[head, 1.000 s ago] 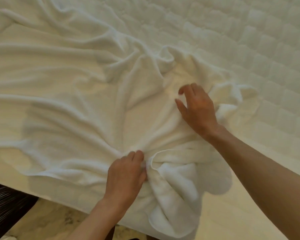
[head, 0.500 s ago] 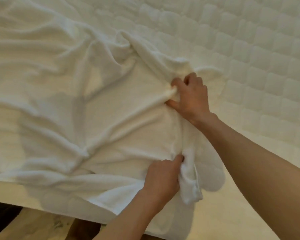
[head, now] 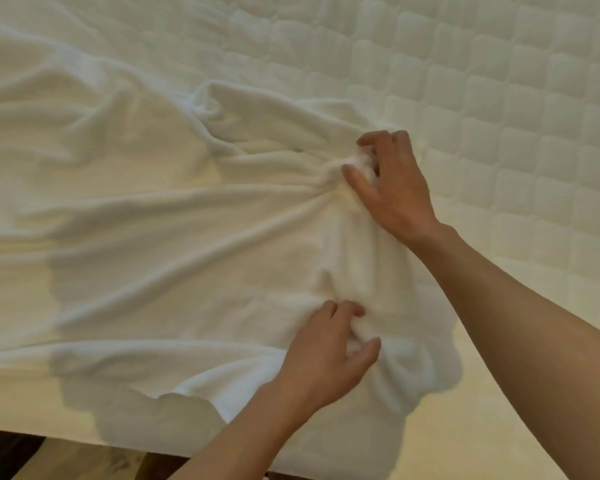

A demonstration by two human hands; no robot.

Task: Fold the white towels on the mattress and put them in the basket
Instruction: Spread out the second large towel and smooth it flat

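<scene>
- Head view: a white towel lies rumpled across the quilted mattress, its near edge hanging over the bed's front at 6 o'clock.
- Right hand, at 2 o'clock from centre, is closed in a pinch on a bunch of towel edge; left hand, at 5 o'clock, likewise grips a fold. Judged purpose: finding two corners along one side, to pull the cloth taut for folding.
- Dark floor shows at 7 o'clock; no basket is visible.
</scene>
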